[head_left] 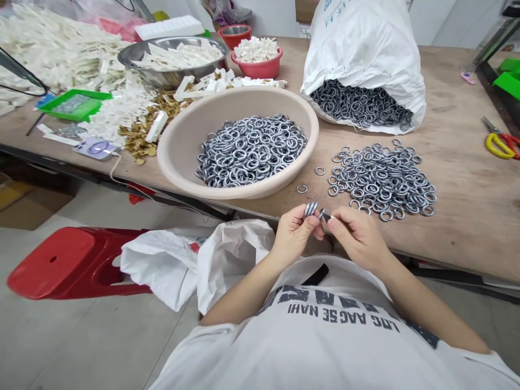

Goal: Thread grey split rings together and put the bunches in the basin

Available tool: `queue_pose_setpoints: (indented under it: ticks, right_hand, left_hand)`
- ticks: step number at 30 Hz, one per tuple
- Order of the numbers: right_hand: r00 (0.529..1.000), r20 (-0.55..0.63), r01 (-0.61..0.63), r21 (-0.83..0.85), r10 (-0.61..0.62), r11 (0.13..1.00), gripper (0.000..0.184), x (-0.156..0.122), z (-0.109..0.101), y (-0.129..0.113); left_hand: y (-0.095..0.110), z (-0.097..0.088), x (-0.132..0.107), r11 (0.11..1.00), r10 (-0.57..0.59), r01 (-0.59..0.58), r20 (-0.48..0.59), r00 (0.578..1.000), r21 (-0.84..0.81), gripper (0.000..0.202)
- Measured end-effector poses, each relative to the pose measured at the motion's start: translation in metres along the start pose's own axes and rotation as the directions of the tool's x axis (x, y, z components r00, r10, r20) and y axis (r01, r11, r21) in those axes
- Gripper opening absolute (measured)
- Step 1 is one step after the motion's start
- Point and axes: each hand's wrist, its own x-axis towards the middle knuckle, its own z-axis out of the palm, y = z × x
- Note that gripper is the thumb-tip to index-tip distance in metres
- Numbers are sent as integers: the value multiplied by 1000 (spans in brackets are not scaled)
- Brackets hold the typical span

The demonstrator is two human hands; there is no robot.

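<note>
left hand [293, 234] fingers pinch light, stiff grey metal rings [311, 209] narrowly by their rims; right hand [357, 238] fingers pinch a small dark piece [324, 215].

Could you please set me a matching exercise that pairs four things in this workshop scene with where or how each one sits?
Things:
1. Beige plastic basin
2. White woven sack
3. Yellow-handled scissors
4. Red plastic stool

Places or states:
A. On the floor, left of the person
B. Near the right edge of the wooden table
C. Heaped with grey metal rings
D. Lying on its side, mouth open, rings showing

Pairs: 1-C, 2-D, 3-B, 4-A
</note>
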Motion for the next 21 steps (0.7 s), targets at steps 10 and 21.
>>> queue_pose_setpoints:
  ticks: [10, 21]
  right_hand:
    - [993, -30, -121, -303, 118, 945, 41, 10, 0, 17]
    - [973, 135, -18, -761, 186, 648, 34, 102, 50, 29]
  left_hand:
    - [6, -5, -13, 972, 101, -119, 98, 990, 205, 33]
    - [4, -33, -6, 992, 115, -125, -372, 921, -3, 26]
